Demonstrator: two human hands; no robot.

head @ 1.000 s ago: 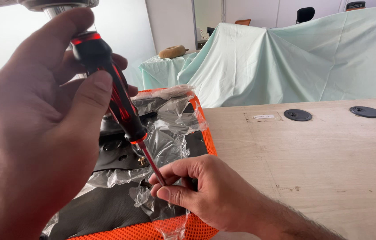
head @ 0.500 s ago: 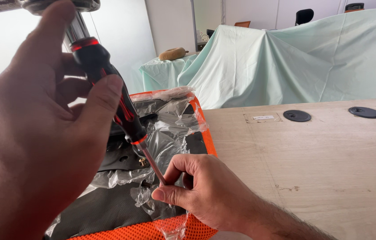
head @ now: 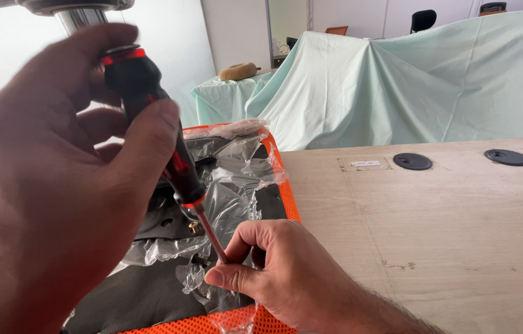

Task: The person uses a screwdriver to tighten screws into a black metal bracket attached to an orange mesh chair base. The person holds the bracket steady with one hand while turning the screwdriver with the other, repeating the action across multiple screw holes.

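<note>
Now our left hand [head: 57, 204] grips the screwdriver [head: 159, 145] handle, right hand [head: 280, 272] pinches its shaft over the plastic-wrapped black-and-orange chair seat [head: 224, 185], beside the tabletop [head: 435, 235].

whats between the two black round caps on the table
Nothing: in the head view, only bare wood of the table lies between the nearer black cap and the farther cap.

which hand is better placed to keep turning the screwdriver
Left. The left hand already wraps the black and red screwdriver handle from above, so it could probably twist it. The right hand pinches low by the shaft tip near the clear plastic wrap, steadying it.
</note>
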